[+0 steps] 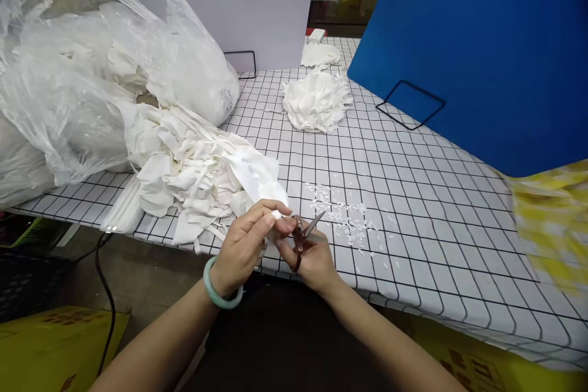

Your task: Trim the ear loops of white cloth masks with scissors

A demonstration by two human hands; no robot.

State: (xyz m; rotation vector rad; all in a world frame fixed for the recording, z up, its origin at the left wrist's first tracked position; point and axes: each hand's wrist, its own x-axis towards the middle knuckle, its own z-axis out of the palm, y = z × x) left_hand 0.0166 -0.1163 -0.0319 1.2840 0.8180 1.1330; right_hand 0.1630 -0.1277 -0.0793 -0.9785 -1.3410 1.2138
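My left hand [245, 245], with a green bangle on its wrist, pinches a white fabric piece [257, 179] that trails from the heap at the table's near edge. Just to its right, my right hand [312, 257] grips small reddish-brown scissors [305, 231], blades slightly apart and pointing up right, close to the pinched fabric. Several tiny white fabric snippets [344, 214] lie scattered on the checked tablecloth just beyond the scissors.
A heap of white fabric pieces [184, 171] spills from a large clear plastic bag [92, 73] on the left. A smaller white pile [316, 101] sits farther back. A blue board [482, 49] leans at right, a white board [257, 0] behind. Yellow checked cloth [551, 220] at right edge.
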